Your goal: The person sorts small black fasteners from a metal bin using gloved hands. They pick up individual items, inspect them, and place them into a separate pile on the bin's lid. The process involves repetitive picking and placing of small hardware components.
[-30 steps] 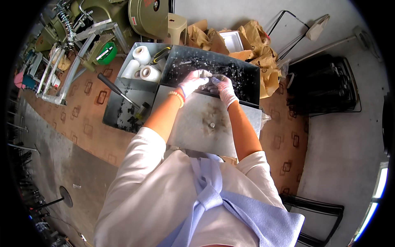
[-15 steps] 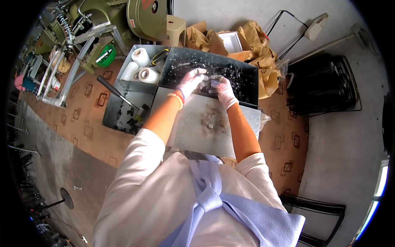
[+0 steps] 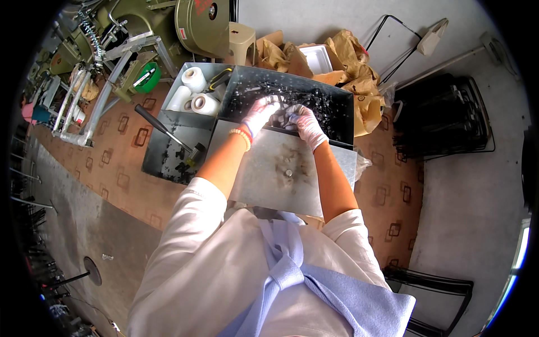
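My left hand (image 3: 260, 114) and my right hand (image 3: 308, 126), both in white gloves, meet over the near edge of a metal bin's large compartment. Small black parts (image 3: 323, 104) lie loose and heaped inside it. The fingers of both hands are curled in, almost touching one another. Whatever is between them is too small and too covered to name. Below my wrists lies a flat metal plate (image 3: 255, 171) with a short round stud (image 3: 288, 173) standing on it and brownish smudges around the stud.
Left of the parts, white rolls (image 3: 205, 104) and a yellow-black handled tool (image 3: 220, 78) share a compartment. A hammer (image 3: 160, 124) leans across the lower-left compartment. Crumpled brown paper (image 3: 368, 112) and boxes stand behind. Green machinery (image 3: 199, 28) is at far left, black frames (image 3: 441, 115) at right.
The right fingers have shifted slightly and curled in closer to the left hand. Both hands stay over the same spot; the whole view has moved a little.
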Demonstrator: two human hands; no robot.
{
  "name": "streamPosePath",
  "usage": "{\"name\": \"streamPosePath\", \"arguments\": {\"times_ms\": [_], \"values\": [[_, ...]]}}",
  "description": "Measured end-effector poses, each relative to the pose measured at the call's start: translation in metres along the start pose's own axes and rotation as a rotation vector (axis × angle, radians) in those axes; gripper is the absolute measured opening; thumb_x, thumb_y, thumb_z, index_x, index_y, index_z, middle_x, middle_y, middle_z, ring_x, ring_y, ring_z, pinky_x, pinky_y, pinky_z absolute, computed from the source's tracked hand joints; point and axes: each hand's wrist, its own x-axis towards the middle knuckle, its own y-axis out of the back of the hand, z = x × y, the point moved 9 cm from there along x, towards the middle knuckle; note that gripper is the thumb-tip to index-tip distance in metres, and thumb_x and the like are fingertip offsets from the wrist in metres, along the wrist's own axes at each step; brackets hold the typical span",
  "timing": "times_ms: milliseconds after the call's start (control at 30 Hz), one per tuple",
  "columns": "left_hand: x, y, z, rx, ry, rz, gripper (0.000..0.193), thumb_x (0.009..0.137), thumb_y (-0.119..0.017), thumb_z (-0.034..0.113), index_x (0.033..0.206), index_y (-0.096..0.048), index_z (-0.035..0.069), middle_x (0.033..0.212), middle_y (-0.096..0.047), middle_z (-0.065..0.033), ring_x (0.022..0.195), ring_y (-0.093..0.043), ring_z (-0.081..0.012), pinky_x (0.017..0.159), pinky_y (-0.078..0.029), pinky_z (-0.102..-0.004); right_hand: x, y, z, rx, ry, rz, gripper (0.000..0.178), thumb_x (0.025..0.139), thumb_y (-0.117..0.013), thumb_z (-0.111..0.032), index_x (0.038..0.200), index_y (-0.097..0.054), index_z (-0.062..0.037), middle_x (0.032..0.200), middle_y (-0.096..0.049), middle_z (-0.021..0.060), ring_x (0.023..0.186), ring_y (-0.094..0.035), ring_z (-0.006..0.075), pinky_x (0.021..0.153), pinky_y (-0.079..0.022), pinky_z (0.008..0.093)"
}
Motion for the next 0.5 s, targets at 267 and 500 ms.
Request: {"name": "streamPosePath", "arguments": {"times_ms": [267,500], "values": [[0.002,0.002,0.001,0.099,0.021,0.021,0.017,0.084,-0.047,0.009,0.098,-0.055,0.004,0.084,-0.059,-0.003,0.073,-0.055,-0.0099,0.065,-0.046,-0.0223,0.008,0.006,0.009,-0.041,-0.003,0.038,0.01,0.073,-0.053,0.002,0.08,-0.052,-0.0051,0.071,-0.059,0.0083,0.06,-0.058,0.0176,0.052,-0.048,0.0255],[-0.001,0.009,-0.005,0.021,0.136,0.115,0.013,0.083,-0.049,0.013,0.092,-0.056,0.006,0.077,-0.06,-0.0045,0.061,-0.055,-0.0103,0.054,-0.045,-0.0216,0.005,0.04,-0.001,0.11,0.165,0.377,0.017,0.071,-0.049,0.005,0.08,-0.056,-0.0074,0.07,-0.057,0.0051,0.055,-0.052,0.0118,0.048,-0.04,0.021]]}}
